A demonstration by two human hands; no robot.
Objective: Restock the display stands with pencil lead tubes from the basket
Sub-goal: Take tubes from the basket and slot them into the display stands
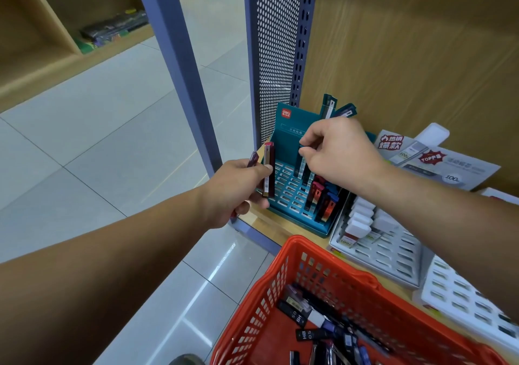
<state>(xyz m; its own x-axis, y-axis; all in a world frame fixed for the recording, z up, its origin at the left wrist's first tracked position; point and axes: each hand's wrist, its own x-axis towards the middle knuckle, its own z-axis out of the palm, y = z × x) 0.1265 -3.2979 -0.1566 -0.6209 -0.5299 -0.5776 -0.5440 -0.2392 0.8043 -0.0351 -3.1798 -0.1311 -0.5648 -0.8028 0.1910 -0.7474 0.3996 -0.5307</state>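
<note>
A teal slotted display stand (292,196) sits on the wooden shelf by the perforated upright. My left hand (238,190) grips a few dark red pencil lead tubes (268,169) at the stand's left edge. My right hand (339,154) pinches a teal lead tube (302,165) standing in a rear slot. Red and blue tubes (323,199) fill slots on the stand's right side. Below, an orange basket (280,289) holds several loose black tubes (303,317).
White slotted stands (393,252) with white tubes stand to the right of the teal one, another white stand (463,303) nearer me. A printed header card (438,159) leans on the wooden back panel. The blue shelf post (179,64) rises on the left over tiled floor.
</note>
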